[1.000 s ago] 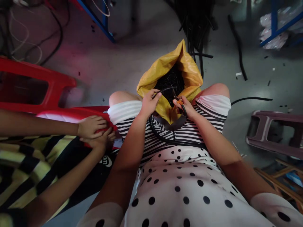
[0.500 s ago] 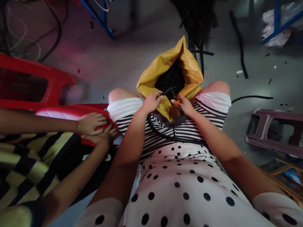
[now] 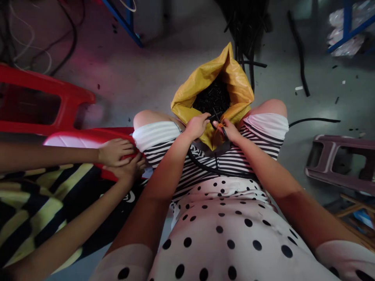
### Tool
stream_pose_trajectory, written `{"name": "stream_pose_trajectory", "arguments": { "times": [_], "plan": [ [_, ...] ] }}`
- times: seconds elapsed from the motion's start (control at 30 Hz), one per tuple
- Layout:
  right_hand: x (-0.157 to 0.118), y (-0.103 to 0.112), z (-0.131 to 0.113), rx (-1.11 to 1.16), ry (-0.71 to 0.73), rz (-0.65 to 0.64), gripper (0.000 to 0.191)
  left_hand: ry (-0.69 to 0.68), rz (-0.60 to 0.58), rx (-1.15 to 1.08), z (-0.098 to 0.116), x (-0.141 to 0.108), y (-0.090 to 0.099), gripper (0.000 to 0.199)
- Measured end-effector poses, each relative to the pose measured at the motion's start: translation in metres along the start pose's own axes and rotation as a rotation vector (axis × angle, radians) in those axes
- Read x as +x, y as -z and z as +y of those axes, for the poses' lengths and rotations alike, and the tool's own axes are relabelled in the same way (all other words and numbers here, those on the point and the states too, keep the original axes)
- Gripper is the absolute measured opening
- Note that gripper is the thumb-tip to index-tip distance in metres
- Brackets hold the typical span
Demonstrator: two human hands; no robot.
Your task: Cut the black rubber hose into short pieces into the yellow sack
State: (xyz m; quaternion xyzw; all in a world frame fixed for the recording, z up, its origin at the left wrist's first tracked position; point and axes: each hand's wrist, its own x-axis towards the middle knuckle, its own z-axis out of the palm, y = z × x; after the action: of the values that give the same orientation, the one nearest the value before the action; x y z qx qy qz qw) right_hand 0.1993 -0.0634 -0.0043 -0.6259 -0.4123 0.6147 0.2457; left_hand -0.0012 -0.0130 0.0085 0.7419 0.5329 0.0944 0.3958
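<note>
My left hand is closed round a black tube, whose long end loops down across my lap. The tube's short end pokes out past my fingertips, close to the blades. My right hand grips scissors with an orange part at the handle; their thin blades point away from me. Whether the blades touch the tube cannot be made out. Both hands are over the near rim of a yellow woven bag, which stands open between my knees. Short black tube pieces fill it.
Long black tubes lie in a heap beyond the bag, and one tube lies farther right. A purple-brown stool stands at right, red stools at left. Another person's hands rest close to my left knee.
My left hand has moved right, toward the scissors, and the tube end in it now reaches the blades. My right hand stays nearly in place. The view shifts slightly.
</note>
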Motion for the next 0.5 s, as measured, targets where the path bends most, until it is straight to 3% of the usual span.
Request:
{"name": "stream_pose_trajectory", "arguments": {
  "times": [0.3, 0.5],
  "plan": [
    [0.003, -0.001, -0.001, -0.226, 0.063, 0.106, 0.044, 0.018, 0.052, -0.027, -0.011, 0.004, -0.008, 0.041],
    [0.003, -0.002, -0.007, -0.061, -0.070, 0.046, 0.059, -0.032, -0.014, 0.022, -0.015, -0.002, -0.009, 0.043]
  ]
}}
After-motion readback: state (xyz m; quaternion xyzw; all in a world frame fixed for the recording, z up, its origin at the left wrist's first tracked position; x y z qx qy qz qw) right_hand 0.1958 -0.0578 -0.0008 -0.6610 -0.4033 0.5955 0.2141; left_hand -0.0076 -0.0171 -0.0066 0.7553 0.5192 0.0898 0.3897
